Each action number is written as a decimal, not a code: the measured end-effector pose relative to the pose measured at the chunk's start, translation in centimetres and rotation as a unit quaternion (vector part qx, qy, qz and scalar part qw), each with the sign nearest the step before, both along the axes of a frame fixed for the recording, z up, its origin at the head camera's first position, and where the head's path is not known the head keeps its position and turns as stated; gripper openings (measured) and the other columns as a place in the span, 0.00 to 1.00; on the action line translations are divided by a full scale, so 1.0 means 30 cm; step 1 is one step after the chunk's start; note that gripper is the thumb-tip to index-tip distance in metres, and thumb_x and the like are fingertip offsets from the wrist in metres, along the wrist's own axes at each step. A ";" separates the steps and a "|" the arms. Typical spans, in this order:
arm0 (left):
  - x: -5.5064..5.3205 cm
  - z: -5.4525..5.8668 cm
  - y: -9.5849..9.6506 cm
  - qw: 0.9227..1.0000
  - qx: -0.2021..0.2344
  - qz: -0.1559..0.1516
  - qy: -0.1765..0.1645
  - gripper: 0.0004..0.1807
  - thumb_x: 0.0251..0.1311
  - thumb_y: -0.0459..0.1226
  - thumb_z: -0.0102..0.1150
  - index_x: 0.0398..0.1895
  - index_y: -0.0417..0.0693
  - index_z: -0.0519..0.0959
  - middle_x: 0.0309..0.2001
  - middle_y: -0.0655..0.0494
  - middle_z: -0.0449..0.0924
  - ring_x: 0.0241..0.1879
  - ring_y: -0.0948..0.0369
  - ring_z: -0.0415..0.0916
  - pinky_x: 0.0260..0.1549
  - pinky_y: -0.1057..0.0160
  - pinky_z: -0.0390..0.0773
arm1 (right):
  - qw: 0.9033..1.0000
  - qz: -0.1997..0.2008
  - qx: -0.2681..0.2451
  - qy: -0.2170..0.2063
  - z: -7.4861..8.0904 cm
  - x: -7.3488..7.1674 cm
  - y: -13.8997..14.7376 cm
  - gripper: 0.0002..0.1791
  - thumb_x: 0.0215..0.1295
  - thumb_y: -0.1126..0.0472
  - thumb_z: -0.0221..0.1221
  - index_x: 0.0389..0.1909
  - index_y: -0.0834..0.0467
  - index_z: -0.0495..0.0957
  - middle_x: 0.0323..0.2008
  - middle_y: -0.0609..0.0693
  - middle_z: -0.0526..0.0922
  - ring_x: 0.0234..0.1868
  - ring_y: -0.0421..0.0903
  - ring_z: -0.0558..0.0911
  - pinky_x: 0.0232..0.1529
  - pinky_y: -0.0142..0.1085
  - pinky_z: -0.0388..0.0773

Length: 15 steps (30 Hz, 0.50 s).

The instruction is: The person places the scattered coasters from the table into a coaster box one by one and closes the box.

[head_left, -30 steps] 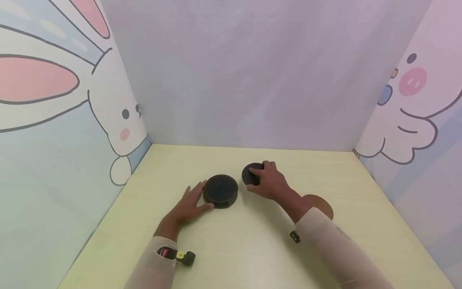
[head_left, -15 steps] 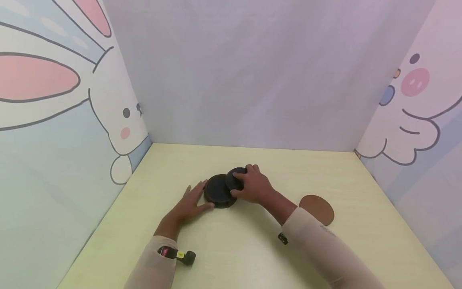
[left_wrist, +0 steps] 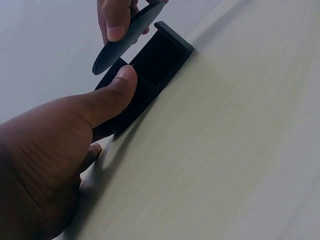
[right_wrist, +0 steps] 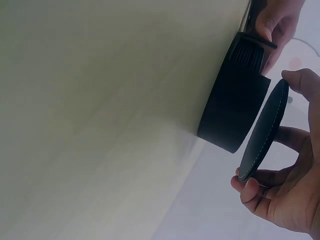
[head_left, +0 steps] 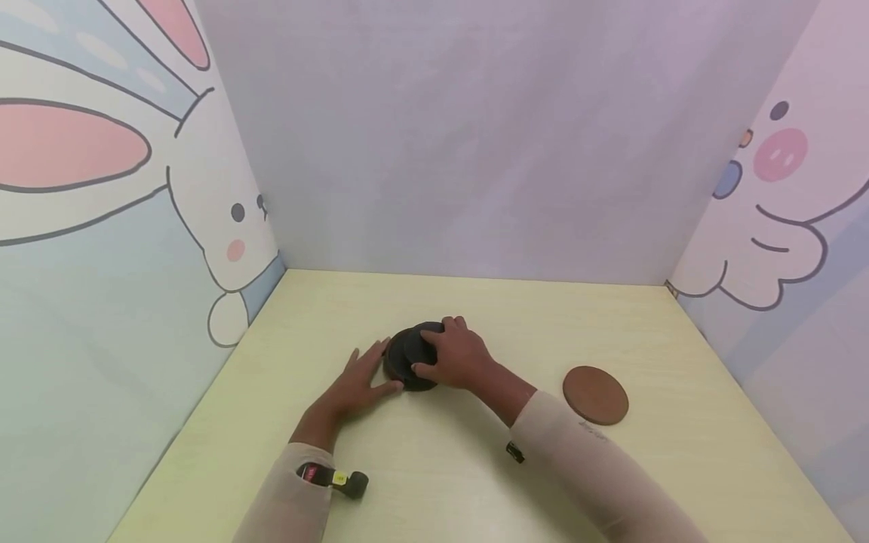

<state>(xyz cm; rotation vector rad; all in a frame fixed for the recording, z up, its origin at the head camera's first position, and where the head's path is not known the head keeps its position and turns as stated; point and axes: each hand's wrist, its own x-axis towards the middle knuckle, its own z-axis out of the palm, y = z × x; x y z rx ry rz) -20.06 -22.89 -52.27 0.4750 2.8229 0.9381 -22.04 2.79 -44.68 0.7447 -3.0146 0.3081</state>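
My left hand (head_left: 356,386) holds a round black coaster holder (head_left: 396,363) on the table, thumb at its near side and fingers round the left. In the left wrist view the thumb presses the wall beside an opening in the holder (left_wrist: 157,60). Between thumb and fingertips, my right hand (head_left: 463,356) grips a round black coaster (head_left: 418,348) by its edge. The right wrist view shows pale stitching round this coaster (right_wrist: 265,130). It hovers tilted just above the holder's top, with a narrow gap between them. My right fingers partly cover it in the head view.
A round brown coaster (head_left: 595,395) lies flat on the pale wooden table (head_left: 434,467), right of my right forearm. A grey-lilac wall (head_left: 448,143) closes off the back. Side panels with cartoon animals (head_left: 210,204) stand left and right.
My right hand has carried the black coaster leftward, from beside the holder to over it. The brown coaster is now uncovered by the sleeve. My left hand keeps its place.
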 end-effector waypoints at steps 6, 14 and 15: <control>-0.003 0.000 0.000 1.000 -0.001 -0.005 0.010 0.56 0.72 0.66 0.62 0.91 0.54 0.49 0.90 0.47 0.51 0.90 0.44 0.44 0.90 0.36 0.34 | 1.000 0.008 0.009 0.013 -0.007 0.001 -0.029 0.40 0.70 0.30 0.64 0.74 0.49 0.79 0.68 0.63 0.79 0.67 0.59 0.77 0.63 0.57 0.85; -0.003 -0.003 -0.003 1.000 -0.003 -0.009 0.015 0.55 0.72 0.65 0.62 0.91 0.52 0.49 0.90 0.47 0.52 0.90 0.44 0.45 0.90 0.36 0.35 | 0.999 0.006 0.027 0.022 -0.009 0.012 -0.061 0.41 0.70 0.28 0.63 0.74 0.48 0.79 0.67 0.61 0.80 0.67 0.59 0.78 0.63 0.59 0.78; -0.003 -0.003 -0.004 1.000 -0.005 -0.009 0.016 0.55 0.73 0.65 0.62 0.91 0.52 0.49 0.90 0.47 0.52 0.90 0.45 0.46 0.90 0.36 0.35 | 0.999 0.006 0.030 0.023 -0.010 0.012 -0.065 0.41 0.70 0.27 0.63 0.75 0.48 0.79 0.67 0.60 0.80 0.67 0.58 0.77 0.62 0.60 0.77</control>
